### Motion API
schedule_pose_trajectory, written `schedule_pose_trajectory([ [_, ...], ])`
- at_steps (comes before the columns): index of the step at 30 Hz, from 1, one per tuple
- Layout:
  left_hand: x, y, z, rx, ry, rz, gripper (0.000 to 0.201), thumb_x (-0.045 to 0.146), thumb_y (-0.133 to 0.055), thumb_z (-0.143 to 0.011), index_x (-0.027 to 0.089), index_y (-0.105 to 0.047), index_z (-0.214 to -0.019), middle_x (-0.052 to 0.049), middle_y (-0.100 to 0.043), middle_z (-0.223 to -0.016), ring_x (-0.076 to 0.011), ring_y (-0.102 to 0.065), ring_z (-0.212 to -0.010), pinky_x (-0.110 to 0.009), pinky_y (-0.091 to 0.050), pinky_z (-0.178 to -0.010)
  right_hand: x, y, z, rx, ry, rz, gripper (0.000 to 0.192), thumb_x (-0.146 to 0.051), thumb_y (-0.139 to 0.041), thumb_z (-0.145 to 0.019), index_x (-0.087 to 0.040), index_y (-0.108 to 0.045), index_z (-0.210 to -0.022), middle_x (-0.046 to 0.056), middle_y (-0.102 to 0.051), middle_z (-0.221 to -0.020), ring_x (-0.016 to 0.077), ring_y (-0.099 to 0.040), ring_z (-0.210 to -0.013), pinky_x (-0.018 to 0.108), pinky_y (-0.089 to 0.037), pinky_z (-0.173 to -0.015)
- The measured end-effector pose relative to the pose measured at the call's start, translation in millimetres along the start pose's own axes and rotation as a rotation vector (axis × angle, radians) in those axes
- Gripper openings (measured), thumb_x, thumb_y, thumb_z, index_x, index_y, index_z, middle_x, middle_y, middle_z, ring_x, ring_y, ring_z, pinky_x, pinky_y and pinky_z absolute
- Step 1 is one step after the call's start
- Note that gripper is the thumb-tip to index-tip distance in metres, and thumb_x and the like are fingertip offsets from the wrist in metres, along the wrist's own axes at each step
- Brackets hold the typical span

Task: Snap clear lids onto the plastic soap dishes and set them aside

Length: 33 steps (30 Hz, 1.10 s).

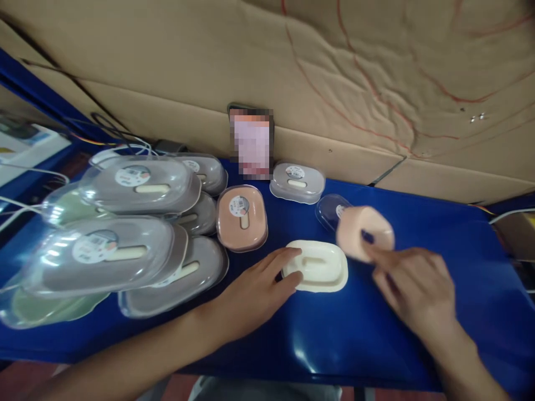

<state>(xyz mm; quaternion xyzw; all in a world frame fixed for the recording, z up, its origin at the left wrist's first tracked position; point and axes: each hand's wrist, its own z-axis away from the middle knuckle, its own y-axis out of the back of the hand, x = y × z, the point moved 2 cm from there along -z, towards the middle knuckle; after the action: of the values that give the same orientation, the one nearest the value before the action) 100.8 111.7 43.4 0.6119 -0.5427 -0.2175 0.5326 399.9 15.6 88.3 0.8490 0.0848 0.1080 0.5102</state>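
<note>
On the blue desk (376,345), near its front edge, the left hand (254,292) lies with its fingers spread flat against the end of a cream soap-dish tray (320,266), steadying it, while the right hand (412,289) pinches a peach oval insert (364,233) by its lower rim and holds it tilted just above and to the right of the tray. The insert is blurred, so a light fingertip grip may let it slip onto the desk or knock the clear lid (332,210) lying just behind it. It looks matte, rounded and thick-walled. To the left, the leaning stack of packaged soap dishes (129,234) could slide if nudged by the left forearm.
</note>
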Motion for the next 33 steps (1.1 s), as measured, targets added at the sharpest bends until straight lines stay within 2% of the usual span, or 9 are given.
schedule_pose_trajectory([
  [3, 1.2, 0.5, -2.1, 0.09, 0.001, 0.024, 0.035, 0.017, -0.061, -0.105, 0.018, -0.06, -0.14, -0.023, -0.054, -0.156, -0.0363, -0.06, -0.144, -0.051, -0.063, -0.109, -28.3, -8.0, -9.3, -0.084, 0.19, -0.171, 0.062, -0.013, -0.066, -0.1, -0.031, -0.053, -0.159, -0.001, -0.084, -0.108, 0.0195, -0.076, -0.093, 0.04, -0.052, -0.098],
  [5, 0.6, 0.6, -3.4, 0.102, -0.005, 0.03, 0.046, 0.017, -0.063, -0.104, 0.021, -0.056, -0.15, -0.022, -0.051, -0.16, -0.0375, -0.056, -0.149, -0.055, -0.061, -0.113, -31.4, -16.2, -14.2, -0.112, 0.202, -0.213, 0.059, -0.019, -0.065, -0.103, -0.031, -0.052, -0.159, 0.001, -0.083, -0.121, 0.0208, -0.076, -0.108, 0.041, -0.049, -0.105],
  [8, -0.8, -0.4, -3.9, 0.034, 0.004, 0.035, 0.055, 0.012, -0.063, -0.103, 0.024, -0.053, -0.155, -0.021, -0.051, -0.163, -0.0374, -0.052, -0.153, -0.056, -0.059, -0.115, -29.3, -23.2, -19.2, -0.105, 0.176, -0.256, 0.044, -0.032, -0.065, -0.108, -0.025, -0.06, -0.151, 0.006, -0.078, -0.136, 0.0254, -0.071, -0.127, 0.046, -0.044, -0.114],
  [12, -1.6, -2.3, -3.9, 0.002, 0.027, 0.049, 0.048, 0.017, -0.064, -0.104, 0.019, -0.054, -0.151, -0.025, -0.046, -0.166, -0.0408, -0.052, -0.153, -0.059, -0.059, -0.114, -38.9, -19.6, -21.7, -0.083, 0.21, -0.321, 0.026, -0.024, -0.068, -0.107, -0.019, -0.071, -0.133, 0.005, -0.083, -0.123, 0.022, -0.074, -0.115, 0.042, -0.044, -0.107],
  [15, -3.3, -4.2, -4.7, -0.015, 0.044, 0.046, 0.043, 0.024, -0.068, -0.104, 0.015, -0.057, -0.144, -0.026, -0.051, -0.16, -0.0424, -0.055, -0.15, -0.06, -0.06, -0.113, -48.8, -17.2, -22.3, -0.069, 0.258, -0.369, 0.021, -0.019, -0.067, -0.107, -0.016, -0.073, -0.127, 0.004, -0.084, -0.114, 0.0186, -0.075, -0.106, 0.039, -0.046, -0.101],
  [18, -5.2, -4.9, -5.9, -0.023, 0.059, 0.039, 0.044, 0.028, -0.071, -0.102, 0.017, -0.058, -0.143, -0.025, -0.053, -0.158, -0.0426, -0.058, -0.147, -0.06, -0.062, -0.11, -50.8, -20.1, -20.6, -0.08, 0.294, -0.392, 0.023, -0.024, -0.065, -0.108, -0.015, -0.073, -0.128, 0.004, -0.084, -0.116, 0.0193, -0.074, -0.109, 0.039, -0.047, -0.104],
  [23, -3.0, -5.3, -6.9, 0.015, 0.045, 0.016, 0.039, 0.03, -0.072, -0.101, 0.016, -0.062, -0.137, -0.025, -0.054, -0.157, -0.0425, -0.06, -0.144, -0.058, -0.063, -0.109, -47.9, -29.7, -12.2, -0.089, 0.339, -0.362, 0.031, -0.014, -0.06, -0.108, -0.016, -0.071, -0.137, 0.004, -0.081, -0.126, 0.0213, -0.071, -0.116, 0.041, -0.047, -0.108],
  [29, 5.6, -5.9, -5.5, 0.065, -0.075, -0.279, 0.029, 0.021, -0.067, -0.102, 0.011, -0.066, -0.13, -0.022, -0.063, -0.153, -0.0431, -0.065, -0.139, -0.052, -0.064, -0.108, -56.8, -33.8, -10.1, -0.082, 0.39, -0.306, 0.041, -0.01, -0.04, -0.111, -0.013, -0.074, -0.134, 0.006, -0.081, -0.127, 0.0217, -0.071, -0.12, 0.04, -0.049, -0.111],
  [33, 8.5, -4.7, -7.4, 0.052, -0.081, -0.25, 0.028, 0.028, -0.063, -0.106, 0.012, -0.068, -0.128, -0.02, -0.067, -0.149, -0.0411, -0.068, -0.135, -0.051, -0.066, -0.104, -47.8, -37.3, -9.3, -0.055, 0.387, -0.415, 0.033, -0.026, -0.053, -0.112, -0.016, -0.072, -0.137, 0.007, -0.08, -0.129, 0.0213, -0.069, -0.128, 0.038, -0.05, -0.117],
])
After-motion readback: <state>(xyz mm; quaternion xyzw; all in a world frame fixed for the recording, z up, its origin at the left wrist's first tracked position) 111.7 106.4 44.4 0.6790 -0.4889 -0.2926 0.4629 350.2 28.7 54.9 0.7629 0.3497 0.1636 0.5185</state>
